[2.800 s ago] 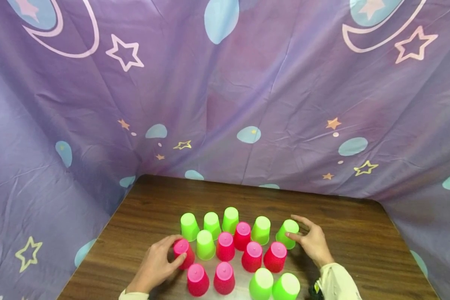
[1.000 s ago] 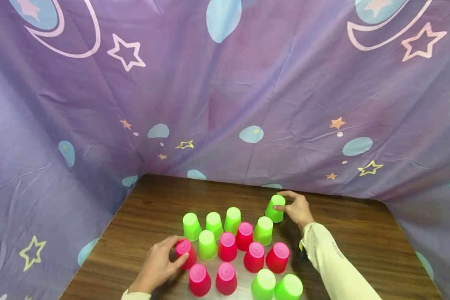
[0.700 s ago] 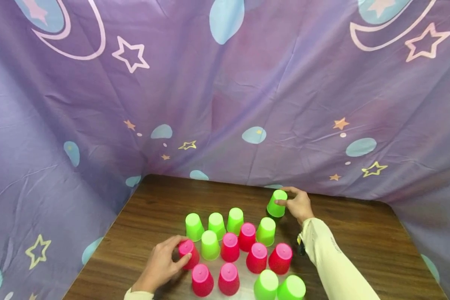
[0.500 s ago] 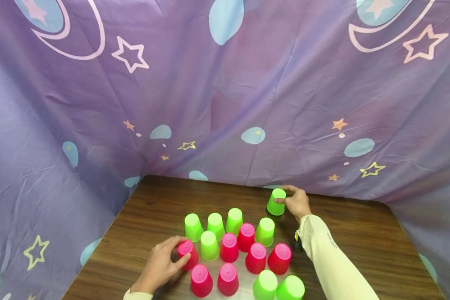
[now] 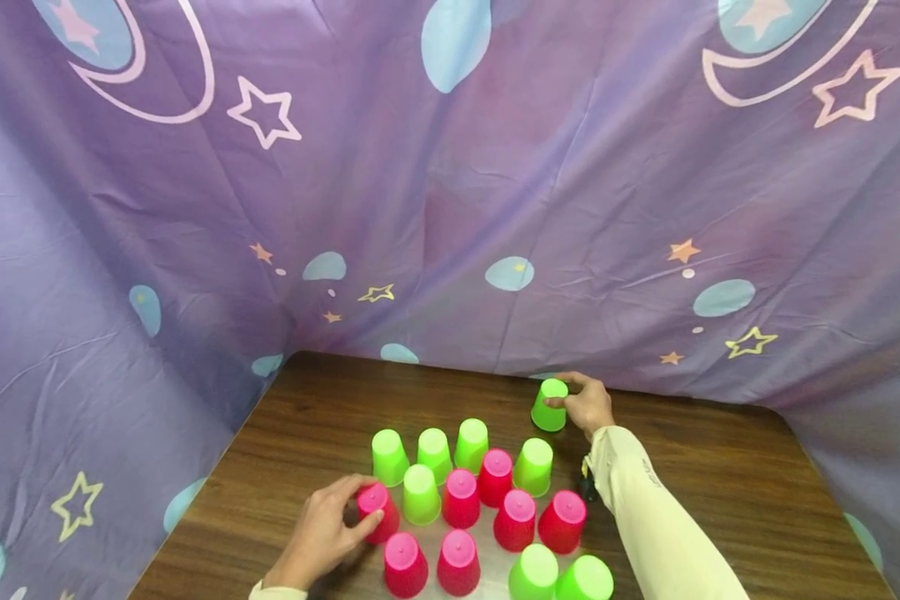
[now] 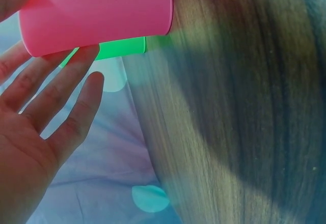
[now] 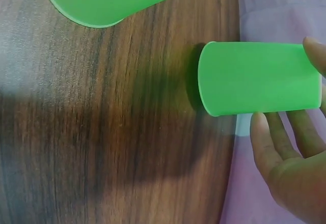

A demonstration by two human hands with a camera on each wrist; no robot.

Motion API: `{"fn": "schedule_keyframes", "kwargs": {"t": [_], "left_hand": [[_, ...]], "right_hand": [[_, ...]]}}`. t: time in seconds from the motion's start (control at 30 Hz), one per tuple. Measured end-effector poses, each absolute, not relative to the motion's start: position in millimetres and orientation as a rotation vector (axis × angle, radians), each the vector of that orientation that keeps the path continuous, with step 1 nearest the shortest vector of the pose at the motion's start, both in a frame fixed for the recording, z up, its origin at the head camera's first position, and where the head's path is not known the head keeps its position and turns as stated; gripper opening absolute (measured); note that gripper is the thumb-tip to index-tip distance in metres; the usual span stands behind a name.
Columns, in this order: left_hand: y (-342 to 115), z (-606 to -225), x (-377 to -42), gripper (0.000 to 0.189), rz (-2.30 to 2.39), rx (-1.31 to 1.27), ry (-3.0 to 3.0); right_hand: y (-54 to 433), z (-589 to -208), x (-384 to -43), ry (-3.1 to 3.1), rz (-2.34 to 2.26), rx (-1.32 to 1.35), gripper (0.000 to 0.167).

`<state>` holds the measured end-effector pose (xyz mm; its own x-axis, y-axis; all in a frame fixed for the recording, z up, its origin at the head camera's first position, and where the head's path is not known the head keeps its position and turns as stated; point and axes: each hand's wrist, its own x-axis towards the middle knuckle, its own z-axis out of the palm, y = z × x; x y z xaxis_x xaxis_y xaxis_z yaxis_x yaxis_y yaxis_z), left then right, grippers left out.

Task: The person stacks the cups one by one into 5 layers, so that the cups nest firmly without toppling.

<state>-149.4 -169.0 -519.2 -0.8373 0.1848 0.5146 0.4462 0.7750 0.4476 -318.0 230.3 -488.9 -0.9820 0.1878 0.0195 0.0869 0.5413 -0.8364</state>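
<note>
Upside-down plastic cups, pink and green, stand grouped on the wooden table. In the head view my left hand (image 5: 322, 525) holds the leftmost pink cup (image 5: 377, 510) between thumb and fingers; the left wrist view shows the fingertips along that pink cup's (image 6: 102, 15) side. At the back of the table my right hand (image 5: 587, 403) grips a green cup (image 5: 550, 408), its base up, thumb on the near side. The right wrist view has this green cup (image 7: 260, 79) close over the wood, with fingers beneath its side and a dark shadow by its rim.
Another green cup (image 5: 533, 467) stands just in front of the held one. Several pink cups (image 5: 461, 498) fill the middle, with two green cups (image 5: 534, 573) at the near edge of view. A purple star-patterned curtain (image 5: 495, 208) hangs behind the table (image 5: 742, 483).
My right hand has carried the green cup from the right end of the back row away to the table's back, shifting slightly left lately. My left hand stays at its pink cup.
</note>
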Motion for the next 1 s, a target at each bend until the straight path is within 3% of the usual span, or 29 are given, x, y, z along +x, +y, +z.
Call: {"fn": "schedule_keyframes", "kwargs": {"t": [0.77,1.0], "left_hand": [[-169,-515,-149,0.039,-0.844,-0.472,-2.609],[-168,-513,-150,0.042,-0.895,-0.447,-2.636]], "right_hand": [[234,-495,-330,-2.797,1.279,-0.160,0.051],[236,-493,-331,-2.843,1.233,-0.114,0.064]]}}
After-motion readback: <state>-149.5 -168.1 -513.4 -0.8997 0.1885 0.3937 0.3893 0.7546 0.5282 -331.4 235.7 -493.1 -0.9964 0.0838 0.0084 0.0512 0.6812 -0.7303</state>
